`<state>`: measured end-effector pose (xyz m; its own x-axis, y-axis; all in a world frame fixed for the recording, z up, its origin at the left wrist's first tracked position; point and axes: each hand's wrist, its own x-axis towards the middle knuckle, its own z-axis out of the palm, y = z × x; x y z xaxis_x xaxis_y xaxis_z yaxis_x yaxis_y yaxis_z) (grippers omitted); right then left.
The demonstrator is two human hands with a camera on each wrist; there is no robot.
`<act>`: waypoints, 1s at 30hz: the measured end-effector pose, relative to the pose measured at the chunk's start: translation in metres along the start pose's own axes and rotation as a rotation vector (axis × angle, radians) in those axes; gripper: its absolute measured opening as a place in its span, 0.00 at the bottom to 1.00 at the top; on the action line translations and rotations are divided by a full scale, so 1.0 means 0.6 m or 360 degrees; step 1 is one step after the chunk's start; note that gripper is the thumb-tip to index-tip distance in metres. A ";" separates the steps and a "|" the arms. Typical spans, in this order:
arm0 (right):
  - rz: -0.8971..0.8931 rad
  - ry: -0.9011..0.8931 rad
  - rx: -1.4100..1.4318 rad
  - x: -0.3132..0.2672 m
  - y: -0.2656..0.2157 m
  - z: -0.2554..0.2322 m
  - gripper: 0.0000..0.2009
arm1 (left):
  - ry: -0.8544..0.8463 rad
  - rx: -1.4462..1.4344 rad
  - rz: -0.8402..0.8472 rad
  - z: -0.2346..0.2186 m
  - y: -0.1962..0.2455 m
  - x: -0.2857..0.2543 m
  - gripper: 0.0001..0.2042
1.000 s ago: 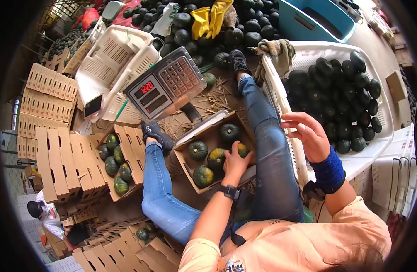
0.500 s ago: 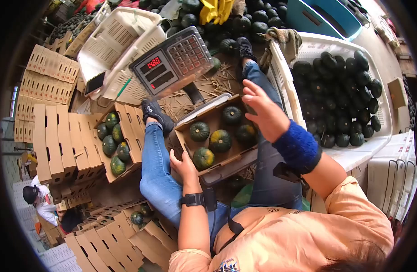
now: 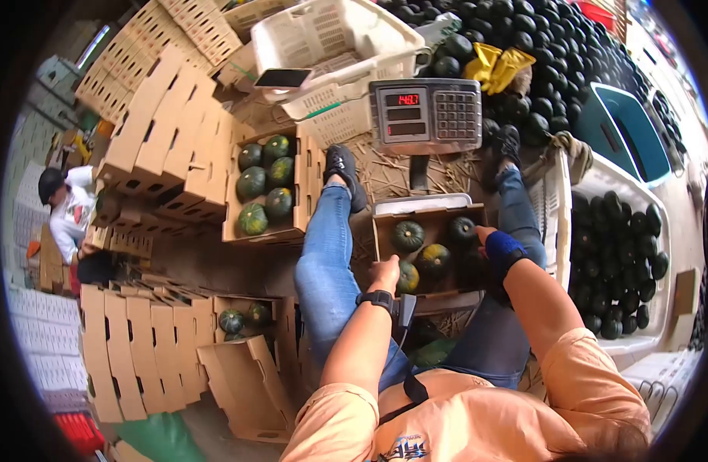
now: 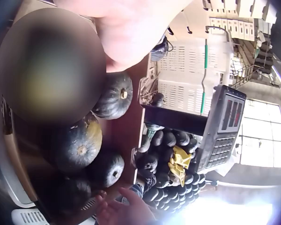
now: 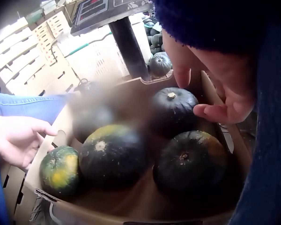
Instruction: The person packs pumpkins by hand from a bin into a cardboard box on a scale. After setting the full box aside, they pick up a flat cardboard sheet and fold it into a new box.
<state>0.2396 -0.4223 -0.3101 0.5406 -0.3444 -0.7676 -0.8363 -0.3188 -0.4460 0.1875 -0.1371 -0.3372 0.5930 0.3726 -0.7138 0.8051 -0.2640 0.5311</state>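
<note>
A shallow cardboard box [image 3: 427, 214] lies between the person's legs, on the scale's platform. Inside are several round green squashes [image 3: 434, 259], some patched with yellow. My left hand [image 3: 385, 275] is at the box's left wall; in the right wrist view its extended fingertips reach the wall's handhold, beside a yellow-patched squash [image 5: 61, 169]. Over the right wall is my right hand [image 5: 220, 84], fingers loosely spread, close to a dark squash [image 5: 174, 105]. Part of the right hand is hidden behind its blue wristband [image 3: 505, 250] in the head view.
The scale's display [image 3: 425, 115], lit with red digits, rises behind the box. A white crate [image 3: 609, 343] of dark squashes stands right. Another filled box [image 3: 235, 223] and stacked cartons [image 3: 150, 115] are left. A phone [image 3: 283, 78] rests on the white crate at the back.
My left hand has left the squash at the box's right side and come to the left wall. My right hand has moved from the crate's edge to the right wall. The head view has turned left.
</note>
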 end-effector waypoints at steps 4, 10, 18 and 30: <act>-0.0340 0.0159 -0.0463 0.022 0.021 -0.009 0.16 | -0.0123 0.0209 0.0227 -0.055 0.029 -0.066 0.34; -0.1155 0.0509 -0.0291 -0.049 -0.056 -0.089 0.12 | -0.0041 -0.0555 0.1248 -0.206 0.055 -0.199 0.14; -0.1549 0.0104 -0.0919 -0.386 -0.311 -0.120 0.11 | -0.0648 -0.1893 0.1014 -0.304 0.018 -0.309 0.34; -0.1932 -0.0203 -0.0092 -0.540 -0.393 -0.169 0.22 | -0.0156 -0.2543 0.0644 -0.445 0.089 -0.261 0.27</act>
<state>0.2711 -0.3253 0.0905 0.9518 0.2925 0.0920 0.2125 -0.4130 -0.8856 0.1352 0.0277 -0.0751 0.7969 0.4416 -0.4123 -0.1791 0.8244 0.5369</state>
